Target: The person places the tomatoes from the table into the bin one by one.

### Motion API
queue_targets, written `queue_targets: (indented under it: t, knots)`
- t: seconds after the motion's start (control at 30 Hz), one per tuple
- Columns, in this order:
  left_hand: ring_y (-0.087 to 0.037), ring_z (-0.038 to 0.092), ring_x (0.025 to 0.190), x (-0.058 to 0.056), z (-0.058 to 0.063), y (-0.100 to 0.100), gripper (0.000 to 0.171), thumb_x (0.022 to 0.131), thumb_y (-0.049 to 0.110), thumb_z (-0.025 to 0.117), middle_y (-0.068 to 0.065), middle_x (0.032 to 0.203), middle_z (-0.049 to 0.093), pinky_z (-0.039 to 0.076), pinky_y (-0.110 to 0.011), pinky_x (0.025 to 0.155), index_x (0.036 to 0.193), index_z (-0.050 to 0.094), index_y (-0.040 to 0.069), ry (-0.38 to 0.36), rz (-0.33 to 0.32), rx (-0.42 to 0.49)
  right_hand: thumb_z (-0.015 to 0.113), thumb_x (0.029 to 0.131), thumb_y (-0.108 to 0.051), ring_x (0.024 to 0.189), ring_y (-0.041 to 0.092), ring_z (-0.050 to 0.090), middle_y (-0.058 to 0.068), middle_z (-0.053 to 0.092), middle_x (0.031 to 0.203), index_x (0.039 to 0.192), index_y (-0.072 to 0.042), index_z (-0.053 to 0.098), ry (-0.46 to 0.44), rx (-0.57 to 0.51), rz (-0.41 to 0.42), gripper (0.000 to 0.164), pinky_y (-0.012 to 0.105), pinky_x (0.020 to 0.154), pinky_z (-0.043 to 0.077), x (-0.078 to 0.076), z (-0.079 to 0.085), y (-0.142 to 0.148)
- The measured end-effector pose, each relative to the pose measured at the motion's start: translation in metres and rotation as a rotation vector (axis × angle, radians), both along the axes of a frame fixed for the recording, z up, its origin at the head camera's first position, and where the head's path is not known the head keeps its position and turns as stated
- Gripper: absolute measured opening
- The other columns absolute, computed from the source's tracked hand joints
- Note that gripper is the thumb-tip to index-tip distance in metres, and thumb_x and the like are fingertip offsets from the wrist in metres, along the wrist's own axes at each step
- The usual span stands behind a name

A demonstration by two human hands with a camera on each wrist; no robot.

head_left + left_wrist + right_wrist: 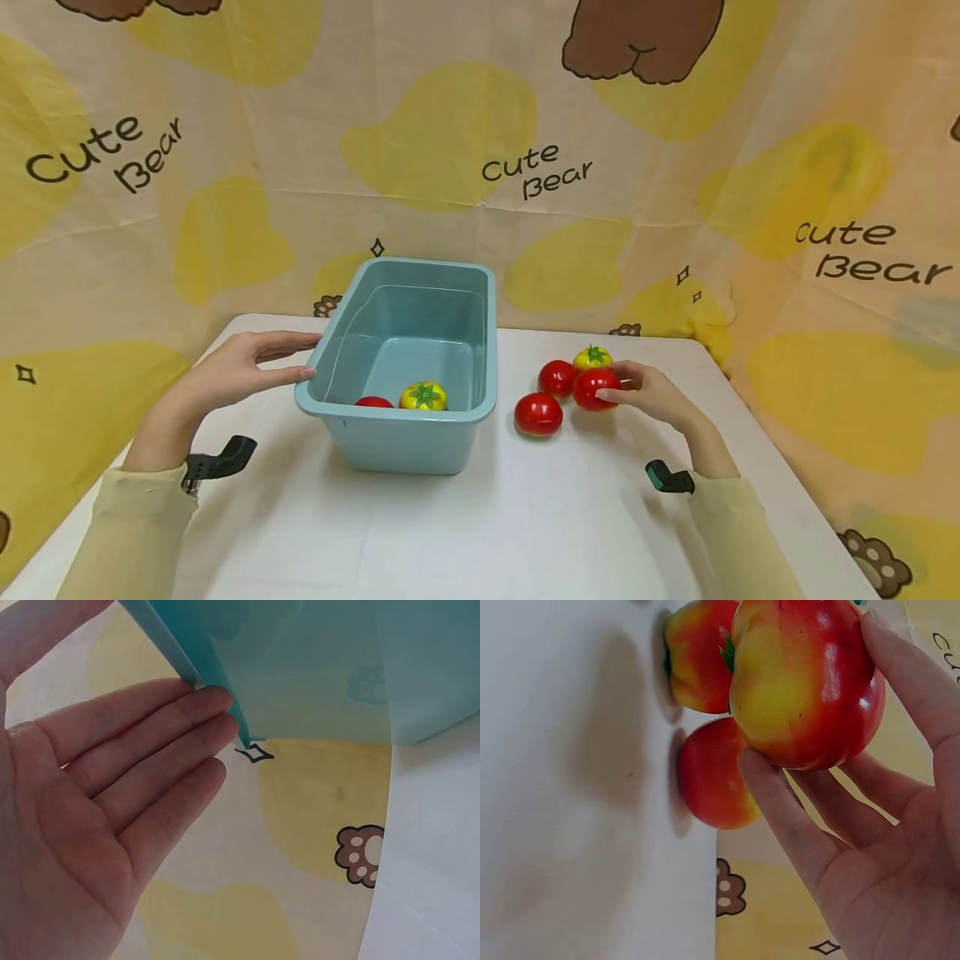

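Observation:
My right hand (651, 396) grips a red tomato (596, 389) between thumb and fingers. In the right wrist view the held tomato (810, 690) shows a yellow patch and a bit of green leaf, and seems lifted off the table. Close around it lie a red tomato (557, 377), another red one (537, 415) and a yellow-topped one (592, 358) with a green calyx. On the left, my left hand (236, 371) touches the rim of a blue-grey plastic bin (408, 442), its fingers (161, 742) nearly straight. Inside the bin are a red tomato (374, 402) and a yellow-topped tomato (423, 396).
The bin stands on a white table (450, 533), left of the loose tomatoes. A patterned cloth (450, 150) with "Cute Bear" lettering hangs behind the table and along its sides.

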State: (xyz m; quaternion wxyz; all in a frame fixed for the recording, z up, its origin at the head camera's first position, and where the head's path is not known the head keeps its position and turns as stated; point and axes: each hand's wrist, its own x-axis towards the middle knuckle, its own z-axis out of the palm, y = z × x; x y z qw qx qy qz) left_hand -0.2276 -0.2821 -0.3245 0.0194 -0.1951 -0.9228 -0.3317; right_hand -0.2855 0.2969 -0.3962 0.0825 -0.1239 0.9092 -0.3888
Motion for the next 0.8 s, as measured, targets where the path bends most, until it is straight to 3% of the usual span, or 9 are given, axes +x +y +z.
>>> queue_targets:
  t: [0.8]
  knots:
    - [-0.032, 0.053, 0.124, 0.001, 0.001, 0.001, 0.055, 0.085, 0.042, 0.068, -0.007, 0.133, 0.058, 0.044, -0.053, 0.099, 0.133, 0.056, 0.018, -0.006, -0.006, 0.015, 0.070, 0.083, -0.045, 0.111, 0.031, 0.058, 0.013, 0.060, 0.123, 0.131, -0.008, 0.052, 0.071, 0.007, 0.047, 0.063, 0.044, 0.090, 0.054, -0.014, 0.049, -0.029]
